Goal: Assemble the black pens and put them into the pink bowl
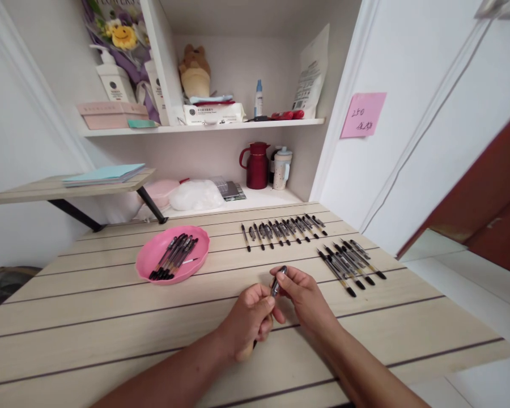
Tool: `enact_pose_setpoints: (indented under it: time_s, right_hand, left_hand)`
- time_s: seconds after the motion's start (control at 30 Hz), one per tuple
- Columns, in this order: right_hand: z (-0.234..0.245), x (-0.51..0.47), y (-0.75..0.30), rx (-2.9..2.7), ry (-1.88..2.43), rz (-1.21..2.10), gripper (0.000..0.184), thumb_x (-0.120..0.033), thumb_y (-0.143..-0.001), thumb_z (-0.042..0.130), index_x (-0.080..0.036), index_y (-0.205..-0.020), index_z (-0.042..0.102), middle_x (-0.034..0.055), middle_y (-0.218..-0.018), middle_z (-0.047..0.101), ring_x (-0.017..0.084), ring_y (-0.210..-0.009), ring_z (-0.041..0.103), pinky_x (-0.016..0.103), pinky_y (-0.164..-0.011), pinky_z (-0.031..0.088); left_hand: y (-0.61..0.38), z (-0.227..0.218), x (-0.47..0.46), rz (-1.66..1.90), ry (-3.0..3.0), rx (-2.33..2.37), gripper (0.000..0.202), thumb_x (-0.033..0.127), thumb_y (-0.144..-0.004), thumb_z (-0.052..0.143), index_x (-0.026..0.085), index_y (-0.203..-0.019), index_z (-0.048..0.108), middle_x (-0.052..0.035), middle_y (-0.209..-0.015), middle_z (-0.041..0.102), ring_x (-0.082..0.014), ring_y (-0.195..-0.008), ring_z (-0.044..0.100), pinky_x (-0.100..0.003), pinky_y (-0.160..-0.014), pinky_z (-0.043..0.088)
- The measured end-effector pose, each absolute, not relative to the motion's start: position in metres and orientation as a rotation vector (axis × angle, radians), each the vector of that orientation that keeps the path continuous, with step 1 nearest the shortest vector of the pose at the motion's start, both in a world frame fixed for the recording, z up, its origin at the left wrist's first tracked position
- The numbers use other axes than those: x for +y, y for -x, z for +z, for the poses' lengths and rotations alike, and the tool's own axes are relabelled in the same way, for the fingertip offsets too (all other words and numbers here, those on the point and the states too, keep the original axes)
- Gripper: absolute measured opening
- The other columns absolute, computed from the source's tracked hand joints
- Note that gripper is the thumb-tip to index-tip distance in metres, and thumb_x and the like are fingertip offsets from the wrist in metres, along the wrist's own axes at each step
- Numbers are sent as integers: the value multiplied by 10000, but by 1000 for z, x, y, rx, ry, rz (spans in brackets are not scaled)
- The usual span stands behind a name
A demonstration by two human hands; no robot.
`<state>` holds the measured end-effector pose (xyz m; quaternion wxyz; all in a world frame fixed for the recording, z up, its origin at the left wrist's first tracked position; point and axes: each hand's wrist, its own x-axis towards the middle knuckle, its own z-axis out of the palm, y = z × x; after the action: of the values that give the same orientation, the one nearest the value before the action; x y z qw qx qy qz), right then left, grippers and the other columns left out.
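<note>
A black-and-clear pen (pixel 277 285) is held above the table between my two hands. My left hand (pixel 250 318) is closed round its lower part, and a dark end pokes out below the fist. Its capped upper end is pinched by the thumb and fingers of my right hand (pixel 302 294). Beyond my hands, a row of pens and loose caps (pixel 289 231) lies on the table. To the right is a second group of pens and caps (pixel 352 266). Several capped pens (pixel 174 258) lie together in a pink dish (pixel 200 243) at the left, along with a thin white stick.
The slatted wooden table (pixel 123 334) runs up to a white shelf unit (pixel 242 126). A small raised shelf (pixel 12 194) with papers stands at the left rear. A red jug (pixel 257 165) and a light cup (pixel 283 169) stand behind the table. A pink note (pixel 363 115) hangs at right.
</note>
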<state>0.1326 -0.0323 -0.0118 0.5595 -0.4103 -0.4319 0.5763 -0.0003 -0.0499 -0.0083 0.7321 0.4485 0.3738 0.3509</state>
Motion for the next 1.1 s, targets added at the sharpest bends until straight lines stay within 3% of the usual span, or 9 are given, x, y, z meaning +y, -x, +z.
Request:
enact_pose_setpoints:
  time_s: [0.27,0.63,0.8,0.97,1.1]
  right_hand:
    - [-19,-30,-132,-1042,1057,1313,312,-428,-669,638,-164,-580,495,-45,-474,470,72,-437,372,221,-460,269]
    - [-1,-38,-136,-924,686,1544,221,-352,-666,662,-166,-771,609,13,-627,604,78,-463,457,232,-502,378]
    - [-2,-39,-134,-905,727,1585,309,-396,-663,651,-173,-870,601,22,-682,620,76,-458,474,218,-454,389]
    - [-8,-30,-120,-987,1005,1393,321,-480,-686,589,-165,-725,546,-55,-453,482,56,-310,367,187,-318,287]
    - [-7,-13,-111,-879,1066,1290,302,-451,-680,596,-157,-726,542,-35,-514,513,54,-363,384,174,-322,269]
  left_hand:
    - [-6,-13,-52,861,-1008,948,175,308,-746,514,171,-762,406,30,-596,523,-11,-342,317,-153,-340,163]
    - [6,-3,-51,618,-672,538,236,314,-750,574,133,-893,524,33,-592,487,21,-348,232,-147,-369,96]
    - [-1,-7,-52,758,-730,566,235,324,-735,588,143,-866,517,24,-622,502,4,-365,308,-153,-364,151]
    - [-16,-14,-43,930,-839,795,218,331,-710,586,153,-741,463,21,-620,505,-20,-380,371,-167,-360,209]
    - [-29,-13,-30,1057,-863,919,189,310,-722,550,162,-793,457,54,-562,444,-4,-345,282,-157,-345,125]
